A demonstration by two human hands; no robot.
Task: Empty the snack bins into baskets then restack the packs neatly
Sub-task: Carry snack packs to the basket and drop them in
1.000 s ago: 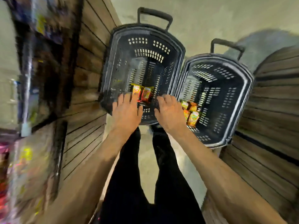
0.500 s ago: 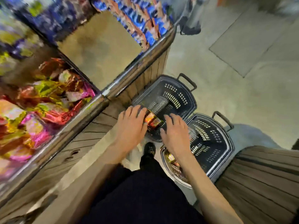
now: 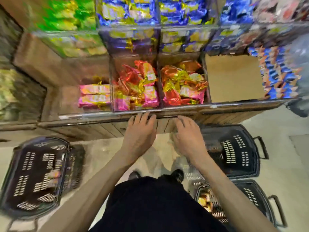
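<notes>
Emptying step, I reckon: left hand (image 3: pixel 140 134) and right hand (image 3: pixel 189 138) bare, fingers spread, at shelf (image 3: pixel 100 118) front edge. Loose packs (image 3: pixel 137 86) heaped in middle bins (image 3: pixel 159 91); few in basket (image 3: pixel 250 198) by right shoe (image 3: pixel 178 175). Next: reach over edge, scoop handful.

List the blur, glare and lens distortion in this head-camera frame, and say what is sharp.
Head view: motion blur smears the top rows of packs and the left basket; head view, centre: the pink and red packs, the left hand and the right hand are sharper; foil wrappers there throw bright glints; head view, bottom: the wide lens stretches the forearms toward the corners.
</notes>
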